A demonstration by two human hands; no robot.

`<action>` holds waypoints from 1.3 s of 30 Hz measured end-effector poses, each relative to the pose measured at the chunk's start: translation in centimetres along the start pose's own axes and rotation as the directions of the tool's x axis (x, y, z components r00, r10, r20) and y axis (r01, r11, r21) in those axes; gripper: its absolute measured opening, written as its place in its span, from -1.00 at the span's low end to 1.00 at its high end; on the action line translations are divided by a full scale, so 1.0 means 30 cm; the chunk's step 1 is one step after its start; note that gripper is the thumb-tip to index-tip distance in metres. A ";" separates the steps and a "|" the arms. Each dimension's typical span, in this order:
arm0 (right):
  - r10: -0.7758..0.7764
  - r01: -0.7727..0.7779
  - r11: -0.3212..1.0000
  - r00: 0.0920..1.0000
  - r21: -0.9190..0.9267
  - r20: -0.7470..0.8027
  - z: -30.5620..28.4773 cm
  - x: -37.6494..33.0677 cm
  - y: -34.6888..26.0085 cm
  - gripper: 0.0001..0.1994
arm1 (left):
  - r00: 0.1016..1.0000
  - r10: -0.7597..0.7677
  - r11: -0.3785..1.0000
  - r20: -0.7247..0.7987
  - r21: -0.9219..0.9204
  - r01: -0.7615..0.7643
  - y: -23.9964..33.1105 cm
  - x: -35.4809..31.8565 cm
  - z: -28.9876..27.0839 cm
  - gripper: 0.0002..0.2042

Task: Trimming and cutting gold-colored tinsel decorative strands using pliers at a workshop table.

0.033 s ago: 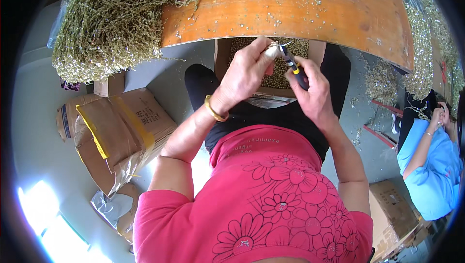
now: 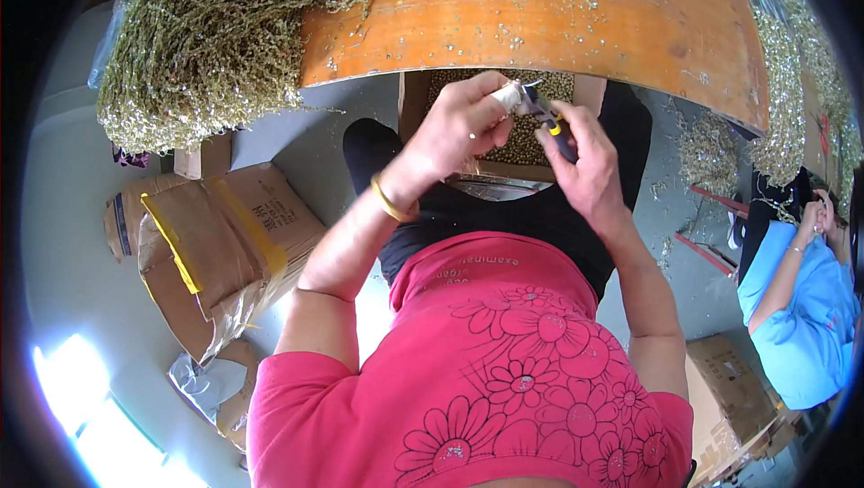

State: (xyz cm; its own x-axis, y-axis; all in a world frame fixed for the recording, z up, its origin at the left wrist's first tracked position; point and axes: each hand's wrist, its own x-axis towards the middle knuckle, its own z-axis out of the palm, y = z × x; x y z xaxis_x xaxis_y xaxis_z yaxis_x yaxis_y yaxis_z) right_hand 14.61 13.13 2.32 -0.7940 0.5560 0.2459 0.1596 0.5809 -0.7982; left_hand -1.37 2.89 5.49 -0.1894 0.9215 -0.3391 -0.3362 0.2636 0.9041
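My left hand [image 2: 463,128], with a gold bangle at the wrist and white tape on its fingertips, pinches a small silvery piece [image 2: 529,89] just below the edge of the orange wooden table [image 2: 540,11]. My right hand [image 2: 585,164] grips small pliers [image 2: 555,124] with a dark and yellow handle, and their tip meets the piece. Both hands hover over an open cardboard box [image 2: 409,97] on my lap, filled with small golden beads [image 2: 531,142]. A big heap of golden-green bead strands [image 2: 207,38] lies over the table's left end.
Taped cardboard boxes [image 2: 225,236] and a plastic bag stand on the grey floor at my left. More strands [image 2: 792,83] hang off the table's right side. A person in a blue top [image 2: 801,308] sits at the right, with another box [image 2: 720,380] nearby.
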 end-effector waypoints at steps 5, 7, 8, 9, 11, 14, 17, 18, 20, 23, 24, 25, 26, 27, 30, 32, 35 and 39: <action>-0.420 0.409 0.880 0.907 -0.241 0.004 -0.046 0.061 0.083 -0.60 | 0.755 0.070 0.394 0.652 -0.713 0.579 -0.129 0.042 -0.044 -0.68; -0.374 0.371 0.907 0.927 -0.198 0.023 -0.041 0.056 0.082 -0.61 | 0.755 0.096 0.406 0.648 -0.718 0.565 -0.127 0.034 -0.037 -0.67; -0.330 0.333 0.931 0.943 -0.153 0.045 -0.037 0.052 0.077 -0.63 | 0.866 0.006 0.587 0.500 -0.703 0.402 -0.112 0.018 -0.030 -0.67; -0.327 0.330 0.931 0.944 -0.154 0.045 -0.034 0.046 0.069 -0.63 | 0.947 -0.043 0.750 0.318 -0.617 0.240 -0.092 0.003 -0.024 -0.68; -0.193 0.195 0.981 0.977 -0.013 0.089 -0.030 0.024 0.038 -0.66 | 0.963 -0.062 0.848 0.261 -0.495 0.189 -0.071 -0.021 -0.026 -0.70; -0.042 0.026 0.995 0.985 0.096 0.165 -0.038 -0.002 0.009 -0.66 | 0.992 -0.015 0.974 0.124 -0.223 0.043 -0.055 -0.036 -0.022 -0.78; 0.065 -0.119 0.965 0.971 0.233 0.230 -0.027 -0.015 0.003 -0.66 | 0.990 0.098 0.961 0.098 -0.268 -0.069 -0.072 -0.036 -0.013 -0.79; 0.092 -0.168 0.940 0.962 0.295 0.256 -0.022 -0.018 0.000 -0.65 | 0.990 0.098 0.961 0.097 -0.268 -0.069 -0.072 -0.035 -0.007 -0.79; 0.127 -0.210 0.923 0.957 0.321 0.260 -0.017 -0.022 -0.012 -0.65 | 0.995 0.099 0.981 -0.014 -0.168 -0.100 -0.068 -0.034 0.009 -0.80; 0.169 -0.258 0.904 0.949 0.342 0.267 -0.014 -0.028 -0.014 -0.65 | 0.974 0.205 0.977 -0.098 0.080 -0.198 -0.083 -0.031 0.020 -0.79; 0.177 -0.265 0.903 0.946 0.338 0.270 -0.013 -0.029 -0.013 -0.65 | 0.974 0.206 0.977 -0.097 0.079 -0.199 -0.081 -0.031 0.021 -0.79; 0.178 -0.266 0.903 0.946 0.337 0.270 -0.014 -0.029 -0.015 -0.65 | 0.980 0.176 0.984 -0.095 0.030 -0.174 -0.079 -0.034 0.022 -0.78; 0.170 -0.254 0.910 0.949 0.326 0.264 -0.015 -0.028 -0.019 -0.65 | 0.985 0.146 0.989 -0.091 -0.020 -0.148 -0.078 -0.035 0.022 -0.77; 0.162 -0.242 0.918 0.952 0.316 0.258 -0.017 -0.026 -0.021 -0.66 | 0.985 0.146 0.989 -0.091 -0.021 -0.148 -0.079 -0.035 0.022 -0.77; 0.107 -0.163 0.954 0.969 0.252 0.221 -0.019 -0.022 -0.024 -0.66 | 0.987 0.123 0.992 -0.105 -0.016 -0.125 -0.082 -0.040 0.023 -0.76; 0.129 -0.180 0.958 0.966 0.223 0.224 -0.025 -0.021 -0.028 -0.65 | 0.969 0.158 0.983 -0.188 0.126 -0.135 -0.078 -0.037 0.033 -0.79; 0.145 -0.194 0.961 0.960 0.195 0.238 -0.031 -0.021 -0.041 -0.65 | 0.859 0.451 0.827 -0.242 0.475 -0.301 -0.094 -0.031 0.038 -0.84; 0.226 -0.298 0.905 0.941 0.303 0.252 -0.022 -0.038 -0.065 -0.65 | 0.724 0.675 0.544 -0.142 0.759 -0.359 -0.098 -0.018 0.016 -0.79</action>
State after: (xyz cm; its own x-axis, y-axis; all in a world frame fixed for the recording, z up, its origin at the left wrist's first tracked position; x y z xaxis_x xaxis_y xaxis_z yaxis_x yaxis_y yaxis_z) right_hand 15.61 11.76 3.96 -0.8592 0.5041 -0.0877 0.2038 0.1800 -0.9623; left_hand 0.15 1.75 3.13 -0.4948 0.8046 0.3283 0.5850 0.0290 0.8105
